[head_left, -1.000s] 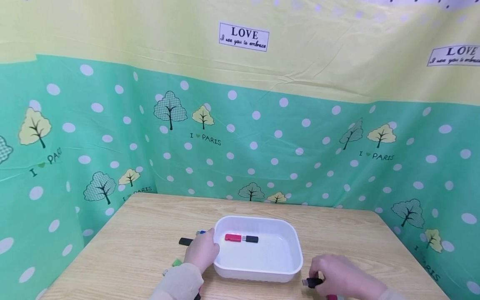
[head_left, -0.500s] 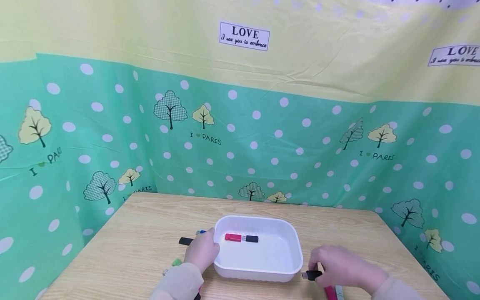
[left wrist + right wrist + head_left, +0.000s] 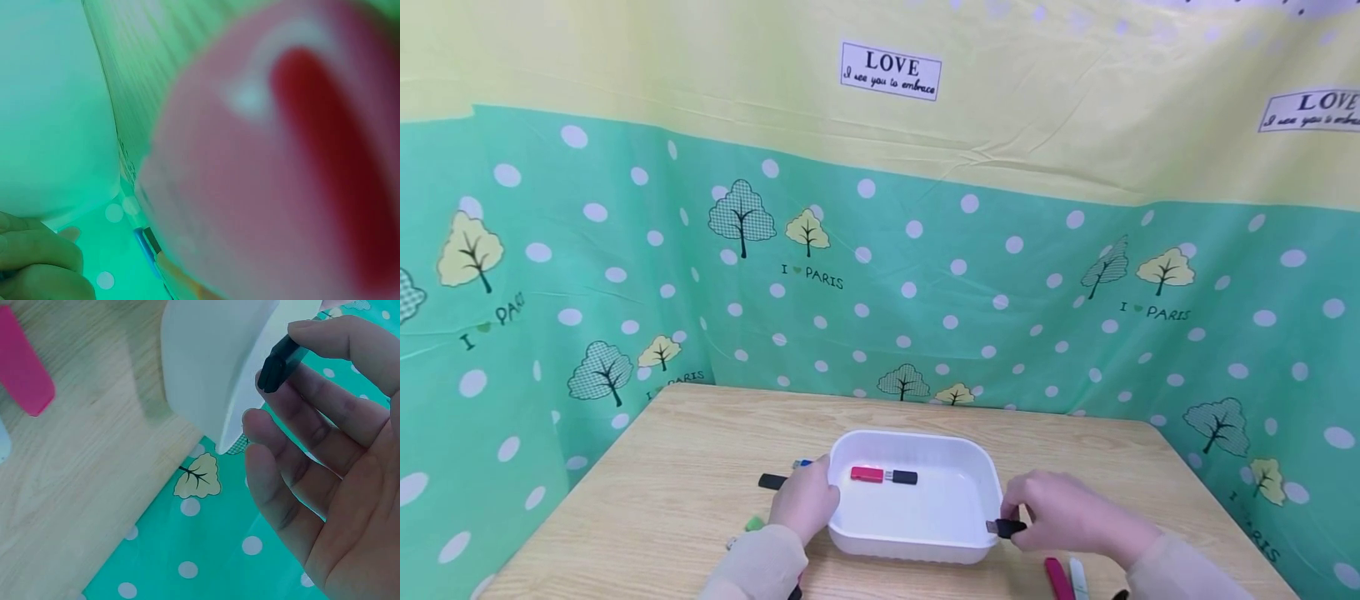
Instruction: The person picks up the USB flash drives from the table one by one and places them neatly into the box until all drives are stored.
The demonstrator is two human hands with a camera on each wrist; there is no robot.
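Observation:
My left hand (image 3: 805, 500) grips the left rim of a white plastic bin (image 3: 925, 550). Inside the bin lie a red USB stick (image 3: 867, 475) and a black one (image 3: 906, 477), end to end near its left side. At the bin's front right corner, my right hand (image 3: 1063, 512) pinches another black USB stick (image 3: 1011, 529) between thumb and fingertips, its metal plug pointing left. The right wrist view shows this black stick (image 3: 281, 362) near the bin's rim, the other fingers loosely bent below. A large blurred pink shape fills much of the left wrist view.
Left of the bin lie a black stick (image 3: 771, 482), a blue one (image 3: 802, 463) and a green one (image 3: 754, 524), partly by my left arm. On the wooden table (image 3: 1060, 450), a pink stick (image 3: 1058, 577) and a pale one (image 3: 1078, 577) lie at front right. A patterned curtain (image 3: 865, 233) stands behind.
My right hand has lifted the black USB stick and moved it up and left to the bin's corner, uncovering the pink and pale sticks. My left hand has stayed on the rim.

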